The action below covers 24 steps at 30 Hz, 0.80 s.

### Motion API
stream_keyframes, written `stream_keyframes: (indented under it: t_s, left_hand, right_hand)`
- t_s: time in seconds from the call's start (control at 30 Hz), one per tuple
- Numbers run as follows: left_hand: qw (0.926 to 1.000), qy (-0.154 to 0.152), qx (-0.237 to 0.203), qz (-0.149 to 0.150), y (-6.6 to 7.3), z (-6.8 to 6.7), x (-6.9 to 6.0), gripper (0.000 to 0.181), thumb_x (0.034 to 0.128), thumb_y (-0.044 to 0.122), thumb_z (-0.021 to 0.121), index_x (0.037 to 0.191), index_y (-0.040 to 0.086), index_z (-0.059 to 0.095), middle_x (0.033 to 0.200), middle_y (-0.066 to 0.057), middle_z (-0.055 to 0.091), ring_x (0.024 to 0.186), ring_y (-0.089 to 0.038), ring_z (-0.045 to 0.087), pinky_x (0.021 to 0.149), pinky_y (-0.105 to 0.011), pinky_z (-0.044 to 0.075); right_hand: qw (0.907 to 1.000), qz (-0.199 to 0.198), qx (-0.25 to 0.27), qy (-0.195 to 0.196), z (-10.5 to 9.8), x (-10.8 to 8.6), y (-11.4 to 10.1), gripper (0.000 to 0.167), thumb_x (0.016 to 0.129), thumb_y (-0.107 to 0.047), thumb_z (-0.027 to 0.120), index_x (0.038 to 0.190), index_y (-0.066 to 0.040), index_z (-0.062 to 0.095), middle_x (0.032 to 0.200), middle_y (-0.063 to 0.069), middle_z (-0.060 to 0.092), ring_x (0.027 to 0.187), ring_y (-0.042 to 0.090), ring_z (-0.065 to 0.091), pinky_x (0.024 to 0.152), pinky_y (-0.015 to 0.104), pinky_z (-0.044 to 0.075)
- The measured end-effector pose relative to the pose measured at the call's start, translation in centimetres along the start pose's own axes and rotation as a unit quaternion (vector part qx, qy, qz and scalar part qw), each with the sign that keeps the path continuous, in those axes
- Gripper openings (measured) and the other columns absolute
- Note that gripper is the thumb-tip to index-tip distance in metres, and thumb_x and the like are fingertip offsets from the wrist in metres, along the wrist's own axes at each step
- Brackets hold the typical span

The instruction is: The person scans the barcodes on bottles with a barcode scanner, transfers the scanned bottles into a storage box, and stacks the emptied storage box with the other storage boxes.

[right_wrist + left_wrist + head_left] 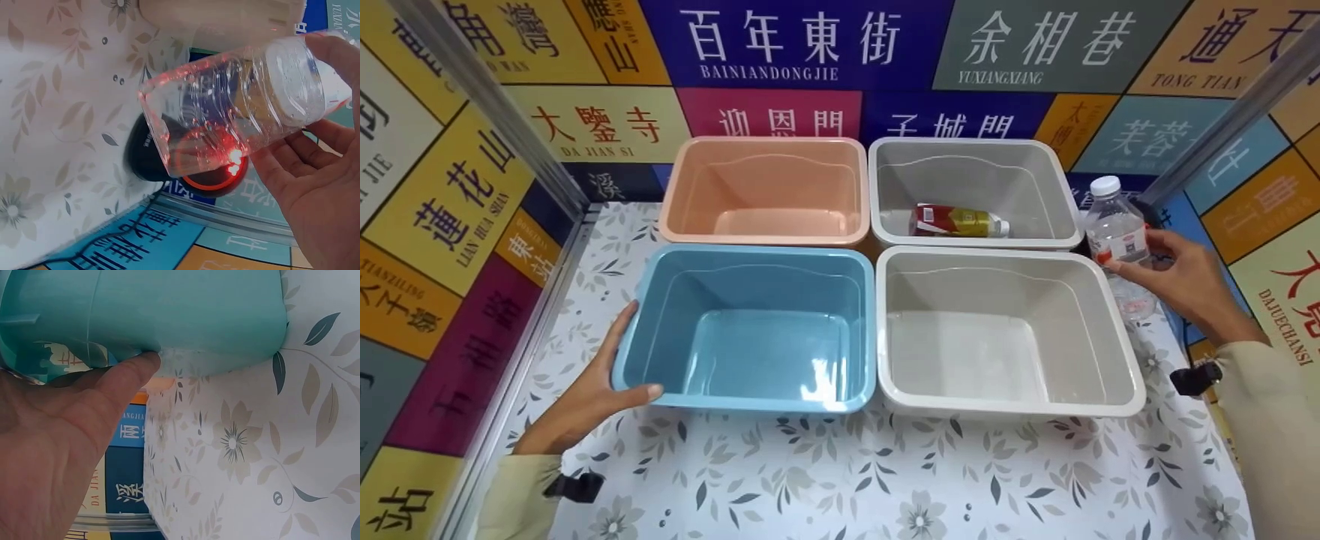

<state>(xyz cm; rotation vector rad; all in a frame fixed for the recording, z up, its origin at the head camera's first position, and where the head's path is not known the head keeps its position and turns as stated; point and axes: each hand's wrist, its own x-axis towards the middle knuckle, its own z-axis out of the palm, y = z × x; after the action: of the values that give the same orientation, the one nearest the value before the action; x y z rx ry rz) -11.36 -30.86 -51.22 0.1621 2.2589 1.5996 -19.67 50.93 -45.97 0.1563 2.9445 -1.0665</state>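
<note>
My right hand (1185,274) grips a clear plastic bottle (208,107) with a white cap and a label, just right of the bins. Below the bottle stands a black device with a glowing red ring (149,149), and red light falls on the plastic. In the head view the bottle is upright. At the near left corner of the blue bin (765,405), my left hand (592,382) rests spread, its thumb along the front and a finger along the left side. The left wrist view shows the thumb touching the bin's wall; the other fingers are mostly hidden.
Beside the blue bin stands a white bin (1012,407). Behind them are an orange-pink bin (769,142) and a grey bin (967,142), the latter with a red and yellow bottle (960,221) lying inside. A dark cable (95,247) runs from the device. Printed panels enclose the patterned table (810,480).
</note>
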Motion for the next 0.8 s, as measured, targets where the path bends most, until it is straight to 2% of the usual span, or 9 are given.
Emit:
stream_keyframes:
  t_s: [0.2, 0.4, 0.67, 0.73, 0.8]
  left_hand:
    - [1.0, 0.002, -0.002, 0.001, 0.0, 0.0, 0.0, 0.119, 0.0968, 0.019, 0.08, 0.174, 0.053, -0.004, 0.184, -0.001, -0.016, 0.165, -0.051, -0.004, 0.115, -0.092, 0.014]
    - [1.0, -0.001, -0.005, 0.004, -0.1, -0.1, 0.0, 0.118, 0.0972, 0.018, 0.08, 0.175, 0.052, -0.003, 0.184, 0.001, -0.015, 0.166, -0.048, -0.008, 0.115, -0.091, 0.013]
    - [1.0, 0.0, -0.008, -0.001, -0.1, 0.0, -0.1, 0.118, 0.0974, 0.02, 0.08, 0.174, 0.053, -0.004, 0.184, -0.003, -0.013, 0.164, -0.053, 0.003, 0.116, -0.088, 0.02]
    - [1.0, 0.001, -0.009, -0.002, -0.1, 0.1, -0.1, 0.118, 0.0973, 0.02, 0.08, 0.174, 0.053, -0.004, 0.184, -0.004, -0.013, 0.163, -0.053, 0.005, 0.117, -0.087, 0.022]
    - [0.9999, 0.002, -0.01, -0.002, -0.1, 0.1, -0.1, 0.119, 0.0971, 0.02, 0.08, 0.174, 0.053, -0.004, 0.184, -0.005, -0.012, 0.162, -0.053, 0.008, 0.117, -0.085, 0.024]
  right_hand:
    - [0.9996, 0.007, 0.002, 0.026, 0.8, 0.0, 0.5, 0.094, 0.101, -0.053, 0.077, 0.167, 0.002, 0.039, 0.159, 0.034, 0.049, 0.127, 0.05, 0.058, 0.074, -0.002, 0.041]
    - [0.9992, 0.027, 0.011, 0.029, 1.4, 0.2, 1.1, 0.096, 0.102, -0.056, 0.075, 0.169, 0.0, 0.037, 0.161, 0.034, 0.047, 0.131, 0.046, 0.055, 0.076, -0.002, 0.041]
    - [0.9981, 0.05, 0.018, 0.031, 1.7, 0.0, 1.9, 0.095, 0.103, -0.058, 0.073, 0.17, -0.003, 0.036, 0.16, 0.03, 0.05, 0.131, 0.037, 0.054, 0.081, 0.002, 0.045]
    - [0.9977, 0.056, 0.017, 0.034, 1.8, 0.0, 2.2, 0.094, 0.103, -0.058, 0.073, 0.17, -0.003, 0.036, 0.16, 0.031, 0.05, 0.13, 0.036, 0.055, 0.084, 0.005, 0.049]
    - [0.9971, 0.062, 0.022, 0.038, 2.0, -0.1, 2.4, 0.095, 0.103, -0.058, 0.072, 0.17, -0.002, 0.035, 0.161, 0.032, 0.049, 0.133, 0.04, 0.055, 0.101, 0.022, 0.056]
